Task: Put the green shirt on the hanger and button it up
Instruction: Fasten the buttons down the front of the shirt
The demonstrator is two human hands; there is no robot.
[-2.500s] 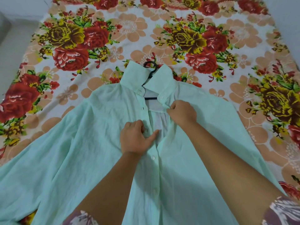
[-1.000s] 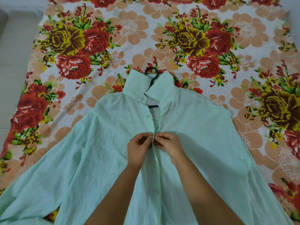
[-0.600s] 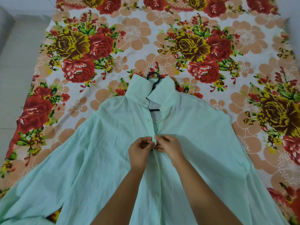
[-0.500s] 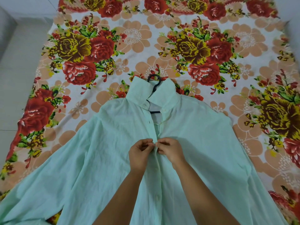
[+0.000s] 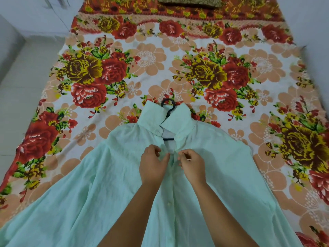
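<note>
Now | left hand [image 5: 153, 165] fingers: grip unclear | right hand [image 5: 193, 165] fingers pinch green shirt [image 5: 106, 184]

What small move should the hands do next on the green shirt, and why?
Probably bring the two front edges together just below the collar and push the next button through. The left hand and right hand seem to pinch the green shirt there, the front gapes above them, showing the hanger, while below them it looks closed.

A floral bedsheet [image 5: 160, 68] covers the bed, a brownish cushion [image 5: 190, 1] lies at its far edge, and pale floor [image 5: 23, 82] shows on the left.
</note>
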